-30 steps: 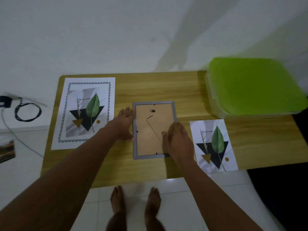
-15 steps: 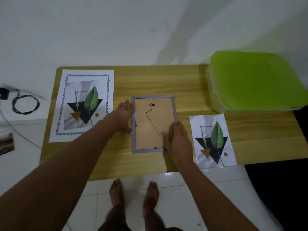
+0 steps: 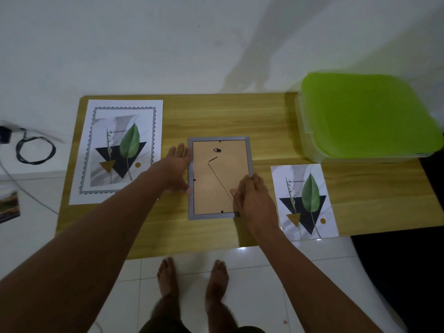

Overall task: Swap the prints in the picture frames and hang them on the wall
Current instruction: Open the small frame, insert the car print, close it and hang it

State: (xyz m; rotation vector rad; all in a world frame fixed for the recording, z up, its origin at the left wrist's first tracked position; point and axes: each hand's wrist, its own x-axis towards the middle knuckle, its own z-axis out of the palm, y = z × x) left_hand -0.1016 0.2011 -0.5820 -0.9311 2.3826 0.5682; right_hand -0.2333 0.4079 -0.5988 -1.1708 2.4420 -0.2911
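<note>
A grey picture frame lies face down in the middle of the wooden table, its brown backing board and stand facing up. My left hand rests flat against the frame's left edge, fingers spread. My right hand lies on the frame's lower right corner, thumb on the backing board. A large leaf print with a decorative border lies at the table's left. A smaller leaf print without a border lies to the right of the frame.
A clear storage box with a green lid stands at the table's back right. A coiled black cable and a photo lie on the tiled floor to the left. My bare feet stand before the table's front edge.
The camera view has shifted slightly. Both hands stay at the frame's sides, and my right hand has crept a little along the lower right edge.
</note>
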